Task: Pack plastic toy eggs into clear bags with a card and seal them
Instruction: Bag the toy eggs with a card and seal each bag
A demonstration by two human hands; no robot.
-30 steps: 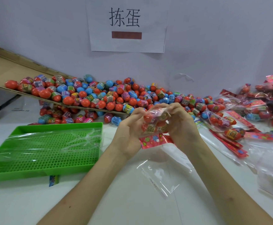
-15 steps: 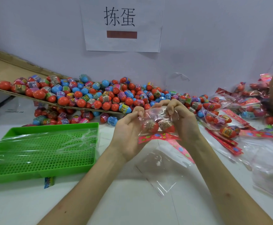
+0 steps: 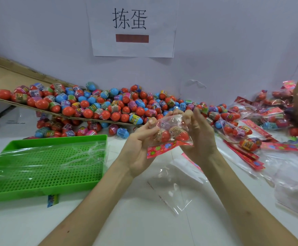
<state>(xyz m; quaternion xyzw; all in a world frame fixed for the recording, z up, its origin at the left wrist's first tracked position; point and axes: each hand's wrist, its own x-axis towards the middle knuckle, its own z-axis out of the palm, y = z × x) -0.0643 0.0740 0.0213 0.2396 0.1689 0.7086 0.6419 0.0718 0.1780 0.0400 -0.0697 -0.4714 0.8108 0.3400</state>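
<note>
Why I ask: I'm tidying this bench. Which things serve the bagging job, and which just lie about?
Job: clear bag, gripped by left hand and right hand; toy eggs inside it; red flowered card; loose egg pile; empty bag.
Lying about: green perforated tray; paper sign; cardboard sheet.

white table bearing green tray, bags

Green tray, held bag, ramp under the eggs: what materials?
Green tray: moulded plastic by the look; uniform colour, slight sheen, perforated floor.
Clear bag: thin glossy plastic film; see-through, crinkled, glare streaks.
Ramp: likely cardboard; matte brown, raw sheet edge.
</note>
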